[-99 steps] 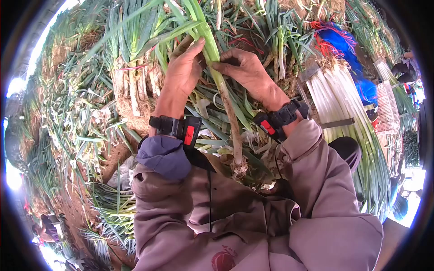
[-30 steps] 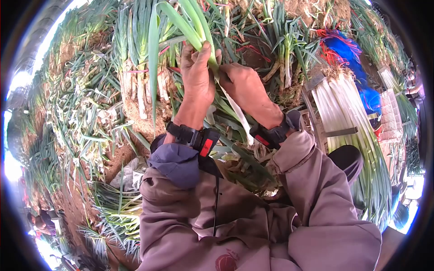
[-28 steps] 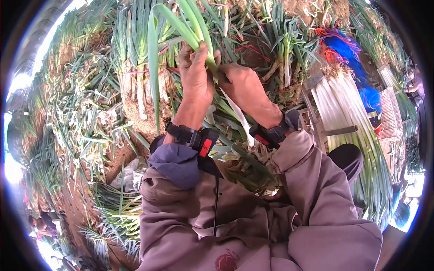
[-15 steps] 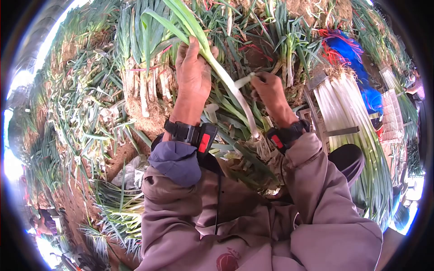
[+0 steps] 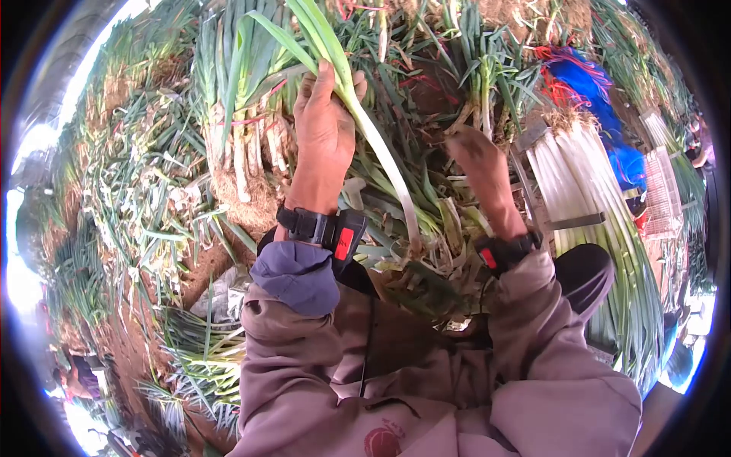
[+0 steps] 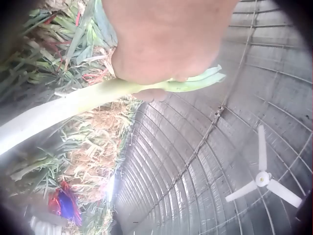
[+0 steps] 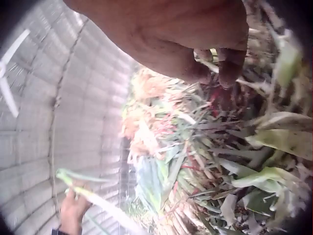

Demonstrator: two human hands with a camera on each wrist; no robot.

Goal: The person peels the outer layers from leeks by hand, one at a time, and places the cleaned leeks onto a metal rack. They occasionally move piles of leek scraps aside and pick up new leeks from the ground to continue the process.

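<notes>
My left hand (image 5: 326, 129) holds a leek (image 5: 384, 152) by its green part, thumb on the near side. The pale, smooth shaft slants down to the right, and its root end hangs over loose leaves. In the left wrist view the same leek (image 6: 73, 104) passes under the curled fingers of the left hand (image 6: 166, 44). Apart from the leek, to its right, is my right hand (image 5: 481, 164), with loosely bent fingers. The right wrist view shows the right hand (image 7: 176, 34) with its fingertips slightly separated above leaf scraps; no held piece is plainly visible.
Trimmed white leeks (image 5: 575, 171) lie in a metal frame (image 5: 575, 222) at right, near blue plastic (image 5: 582, 84) and a pale basket (image 5: 661, 194). Bundled rooted leeks (image 5: 247, 152) stand upper left. Peeled leaves (image 5: 434, 282) lie below the hands.
My right hand has moved away from the leek, right and slightly down; the pale strip at its fingers is no longer visible there. The leek's lower end has swung left, its shaft now whiter.
</notes>
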